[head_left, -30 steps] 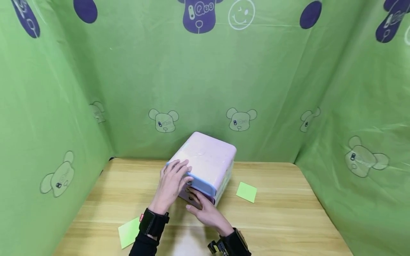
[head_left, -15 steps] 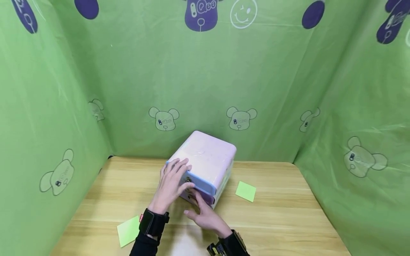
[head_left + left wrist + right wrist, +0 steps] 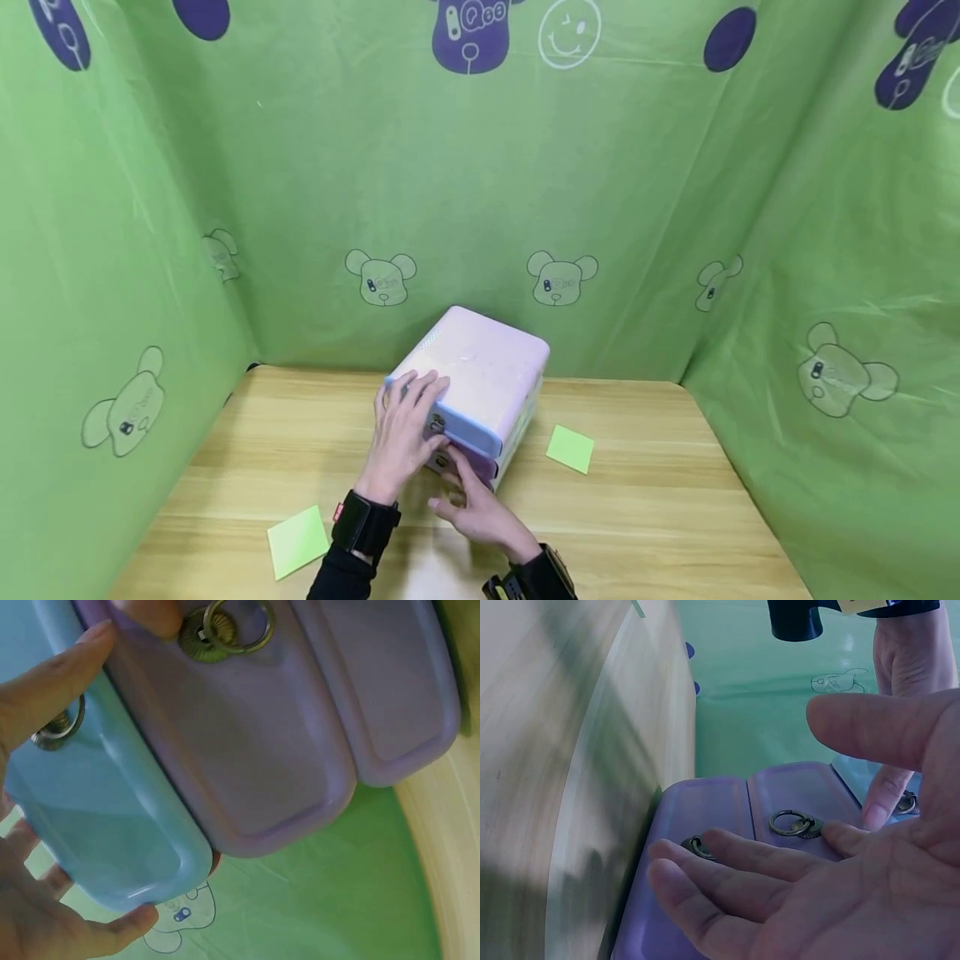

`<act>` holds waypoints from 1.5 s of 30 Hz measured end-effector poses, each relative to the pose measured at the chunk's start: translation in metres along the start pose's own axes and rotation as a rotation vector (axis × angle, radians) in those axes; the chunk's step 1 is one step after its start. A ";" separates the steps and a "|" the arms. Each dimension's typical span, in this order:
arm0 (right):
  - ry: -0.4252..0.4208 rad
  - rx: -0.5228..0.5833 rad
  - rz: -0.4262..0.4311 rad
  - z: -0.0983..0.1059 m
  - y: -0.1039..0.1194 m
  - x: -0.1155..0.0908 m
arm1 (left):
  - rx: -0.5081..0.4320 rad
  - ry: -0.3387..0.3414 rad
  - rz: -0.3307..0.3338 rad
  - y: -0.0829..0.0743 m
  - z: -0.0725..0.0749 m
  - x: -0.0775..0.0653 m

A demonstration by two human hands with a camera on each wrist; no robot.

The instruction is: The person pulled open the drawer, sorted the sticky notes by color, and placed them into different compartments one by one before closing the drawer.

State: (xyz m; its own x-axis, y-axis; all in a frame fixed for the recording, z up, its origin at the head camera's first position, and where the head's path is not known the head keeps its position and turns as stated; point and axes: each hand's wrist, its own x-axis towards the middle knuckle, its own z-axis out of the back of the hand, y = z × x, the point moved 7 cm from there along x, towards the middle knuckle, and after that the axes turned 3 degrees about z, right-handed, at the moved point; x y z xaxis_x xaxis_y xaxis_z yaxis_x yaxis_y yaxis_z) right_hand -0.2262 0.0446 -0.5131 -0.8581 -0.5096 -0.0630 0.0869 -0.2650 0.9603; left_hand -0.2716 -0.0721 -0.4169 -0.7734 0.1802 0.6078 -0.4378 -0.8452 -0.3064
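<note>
Clamping the box (image 3: 480,354) by its top front edge, close to the table's (image 3: 637,475) back edge, with the left hand (image 3: 400,433), touching the plate (image 3: 193,646) on the middle drawer (image 3: 247,742) with the right hand (image 3: 480,510), fingers apart, and with nothing visibly pulled out yet!

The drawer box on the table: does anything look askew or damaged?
The drawer box looks askew: it stands turned, not square to the table's back edge. I see no damage; part of its front is hidden.
</note>
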 end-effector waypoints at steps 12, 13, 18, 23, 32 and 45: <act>-0.019 -0.034 -0.009 0.002 0.000 0.001 | 0.032 -0.026 -0.007 -0.002 0.003 0.005; -0.019 -0.038 -0.011 0.002 0.000 0.001 | 0.030 -0.024 -0.005 -0.002 0.003 0.005; -0.023 -0.030 0.005 0.001 0.000 0.002 | 0.001 0.000 0.014 0.001 0.003 0.004; -0.041 -0.033 -0.036 0.002 -0.001 0.002 | -0.040 0.024 0.033 0.002 0.003 0.005; -0.035 -0.094 -0.073 0.002 -0.004 0.005 | -0.025 0.016 0.032 0.004 0.002 0.007; -0.022 -0.240 -0.082 -0.002 -0.015 0.012 | -0.006 -0.021 0.005 0.004 0.002 0.006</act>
State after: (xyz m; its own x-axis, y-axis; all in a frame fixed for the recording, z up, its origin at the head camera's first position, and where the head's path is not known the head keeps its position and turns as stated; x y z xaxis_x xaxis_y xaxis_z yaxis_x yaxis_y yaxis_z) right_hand -0.2371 0.0404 -0.5288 -0.8780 -0.4610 -0.1292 0.1321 -0.4926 0.8602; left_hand -0.2772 -0.0755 -0.4124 -0.7657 0.1647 0.6217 -0.4362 -0.8433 -0.3139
